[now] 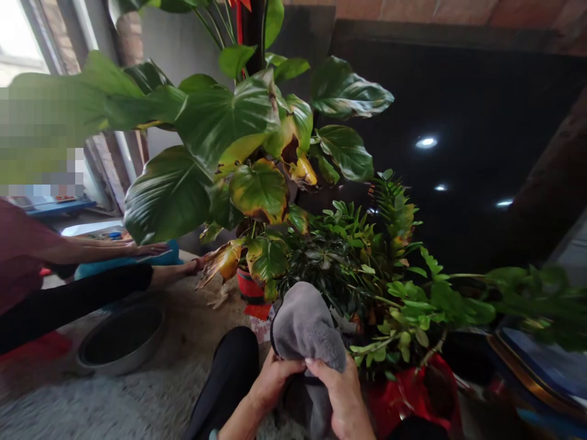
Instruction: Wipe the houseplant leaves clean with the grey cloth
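Observation:
A grey cloth (305, 330) is bunched up in front of me, low in the middle of the view. My left hand (270, 385) grips its lower left edge with fingers curled. My right hand (342, 394) presses on its right side, fingers closed over the fabric. Just behind the cloth stands a bushy small-leaved plant (367, 269). A tall plant with big green and yellowing leaves (238, 140) rises from a red pot (250, 286) behind it.
Another person sits at the left, an arm (105, 250) and black-clad leg (77, 299) stretched over the floor. A metal basin (121, 339) lies on the rug near them. A red pot (413, 397) sits by my right hand; my dark-clad knee (232, 373) is at left.

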The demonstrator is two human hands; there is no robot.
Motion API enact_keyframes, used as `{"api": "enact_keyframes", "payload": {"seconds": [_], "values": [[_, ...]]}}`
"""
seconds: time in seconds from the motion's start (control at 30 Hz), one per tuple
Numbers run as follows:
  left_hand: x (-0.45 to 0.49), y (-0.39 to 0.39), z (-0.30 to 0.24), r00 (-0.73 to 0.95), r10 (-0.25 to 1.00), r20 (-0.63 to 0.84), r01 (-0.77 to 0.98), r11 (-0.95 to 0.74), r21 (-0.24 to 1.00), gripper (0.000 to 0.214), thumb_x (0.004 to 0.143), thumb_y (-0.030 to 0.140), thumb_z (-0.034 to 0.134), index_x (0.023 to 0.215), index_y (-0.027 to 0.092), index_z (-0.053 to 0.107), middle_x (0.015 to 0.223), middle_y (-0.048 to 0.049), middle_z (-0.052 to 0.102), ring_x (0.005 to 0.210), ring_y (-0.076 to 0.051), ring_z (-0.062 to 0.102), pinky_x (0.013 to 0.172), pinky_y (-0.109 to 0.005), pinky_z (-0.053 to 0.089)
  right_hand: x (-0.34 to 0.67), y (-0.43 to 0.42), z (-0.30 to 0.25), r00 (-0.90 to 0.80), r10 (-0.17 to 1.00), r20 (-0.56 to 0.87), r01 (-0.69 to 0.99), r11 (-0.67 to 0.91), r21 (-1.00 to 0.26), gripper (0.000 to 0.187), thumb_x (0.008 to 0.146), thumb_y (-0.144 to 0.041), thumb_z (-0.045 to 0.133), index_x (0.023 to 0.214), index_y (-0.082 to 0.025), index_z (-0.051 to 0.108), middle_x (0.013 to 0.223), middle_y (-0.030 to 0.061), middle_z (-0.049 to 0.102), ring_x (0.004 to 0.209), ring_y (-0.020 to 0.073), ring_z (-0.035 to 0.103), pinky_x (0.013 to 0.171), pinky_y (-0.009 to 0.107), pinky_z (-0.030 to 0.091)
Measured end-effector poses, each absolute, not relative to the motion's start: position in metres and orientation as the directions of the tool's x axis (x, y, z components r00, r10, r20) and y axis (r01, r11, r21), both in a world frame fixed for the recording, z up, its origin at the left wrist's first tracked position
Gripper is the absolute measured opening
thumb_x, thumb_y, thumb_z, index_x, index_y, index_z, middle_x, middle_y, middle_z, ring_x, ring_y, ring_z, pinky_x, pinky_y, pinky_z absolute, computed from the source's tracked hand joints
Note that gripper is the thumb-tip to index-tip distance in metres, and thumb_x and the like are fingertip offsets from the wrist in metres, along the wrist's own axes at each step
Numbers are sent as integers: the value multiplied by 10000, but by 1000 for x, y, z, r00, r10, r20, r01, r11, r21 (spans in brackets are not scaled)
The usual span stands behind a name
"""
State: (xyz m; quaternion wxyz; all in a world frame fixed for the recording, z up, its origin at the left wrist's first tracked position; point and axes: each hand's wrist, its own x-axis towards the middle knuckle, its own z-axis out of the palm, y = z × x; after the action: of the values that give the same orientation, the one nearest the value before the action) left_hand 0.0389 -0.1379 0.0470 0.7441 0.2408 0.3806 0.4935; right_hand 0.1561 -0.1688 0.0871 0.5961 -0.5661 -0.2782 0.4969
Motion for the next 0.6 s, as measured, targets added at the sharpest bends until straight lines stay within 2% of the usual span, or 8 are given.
{"api": "enact_keyframes", "payload": {"seconds": [0.1, 0.23, 0.3, 0.37, 0.4, 0.47, 0.53, 0.6], "values": [[41, -136, 48, 245, 912, -327, -553, 409, 726, 365, 410, 142, 744, 771, 123, 698, 703, -77, 719, 782, -306, 663, 777, -403, 491, 158, -169, 82, 305, 925, -226, -309, -128, -942, 472, 413, -324, 867, 826, -157, 710, 755, 52, 745, 783, 281, 690, 750, 369, 547], [45, -134, 48, 274, 889, -368, -581, 458, 673, 352, 392, 130, 705, 741, 152, 674, 623, -34, 684, 676, -256, 642, 695, -365, 478, 164, -167, 71, 159, 924, -347, -480, -235, -845, 588, 406, -399, 882, 908, -153, 698, 820, 76, 759, 833, 316, 699, 784, 430, 547], [43, -127, 48, 293, 893, -343, -563, 451, 693, 324, 391, 125, 717, 710, 154, 667, 623, -31, 679, 642, -222, 625, 670, -333, 465, 168, -165, 73, 184, 903, -388, -519, -246, -819, 596, 360, -373, 886, 882, -159, 695, 775, 71, 758, 788, 325, 700, 767, 456, 547], [36, -115, 48, 270, 931, -247, -551, 360, 753, 282, 411, 133, 740, 683, 146, 664, 650, -37, 678, 642, -196, 610, 661, -303, 452, 172, -159, 88, 294, 879, -375, -497, -195, -846, 570, 307, -329, 881, 818, -165, 690, 706, 59, 745, 726, 322, 692, 730, 459, 548], [31, -106, 48, 220, 955, -201, -555, 292, 779, 268, 430, 151, 754, 682, 146, 663, 674, -39, 676, 652, -187, 604, 658, -293, 448, 174, -154, 99, 348, 873, -343, -470, -154, -869, 555, 286, -309, 876, 787, -167, 687, 680, 53, 737, 709, 318, 686, 718, 454, 547], [20, -86, 47, 17, 985, -169, -561, 149, 814, 273, 451, 203, 774, 691, 157, 652, 700, -25, 655, 657, -170, 582, 636, -278, 436, 177, -141, 127, 428, 872, -237, -417, -43, -908, 532, 271, -291, 870, 756, -172, 686, 668, 44, 729, 715, 306, 679, 730, 441, 543], [9, -66, 42, -260, 949, -181, -509, 25, 861, 293, 443, 246, 775, 692, 176, 637, 711, -8, 624, 694, -176, 574, 635, -272, 424, 179, -125, 150, 460, 877, -142, -396, 59, -916, 517, 288, -300, 868, 759, -177, 693, 694, 42, 733, 756, 301, 681, 757, 429, 541], [2, -49, 35, -448, 885, -128, -382, -60, 922, 249, 441, 256, 759, 644, 192, 628, 756, -20, 623, 852, -226, 588, 710, -287, 430, 179, -112, 156, 459, 879, -130, -421, 86, -903, 510, 305, -308, 867, 767, -177, 696, 714, 45, 740, 790, 309, 686, 762, 426, 545]]}}
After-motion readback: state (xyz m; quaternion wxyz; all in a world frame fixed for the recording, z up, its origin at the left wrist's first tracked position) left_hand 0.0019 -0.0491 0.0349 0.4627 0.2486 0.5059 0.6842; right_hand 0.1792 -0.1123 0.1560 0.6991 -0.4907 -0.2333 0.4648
